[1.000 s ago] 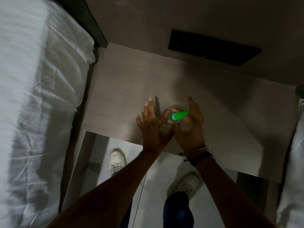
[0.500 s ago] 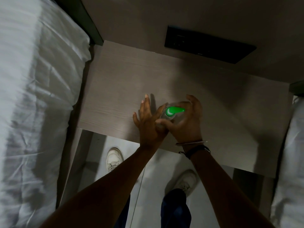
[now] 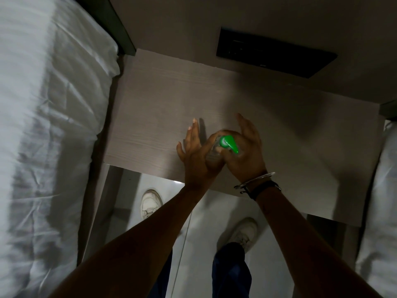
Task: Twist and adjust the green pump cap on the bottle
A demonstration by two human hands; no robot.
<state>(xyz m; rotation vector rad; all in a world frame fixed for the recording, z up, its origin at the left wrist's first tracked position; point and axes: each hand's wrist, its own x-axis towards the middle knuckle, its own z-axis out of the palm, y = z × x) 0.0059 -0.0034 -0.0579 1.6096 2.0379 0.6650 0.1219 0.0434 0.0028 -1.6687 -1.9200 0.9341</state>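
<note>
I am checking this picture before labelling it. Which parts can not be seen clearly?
- Bottle, head view: the clear body is blurred and covered by both hands; only the green cap is plain.
- Left hand: its palm faces away, so contact with the bottle is unclear.
- Right hand: grip blurred.
- Dark panel on the wall: its details are too dim.

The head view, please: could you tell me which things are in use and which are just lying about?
In use: clear bottle with green nozzle, left hand, right hand, bedside table.
Lying about: white bedding, dark wall panel, white shoes.
</note>
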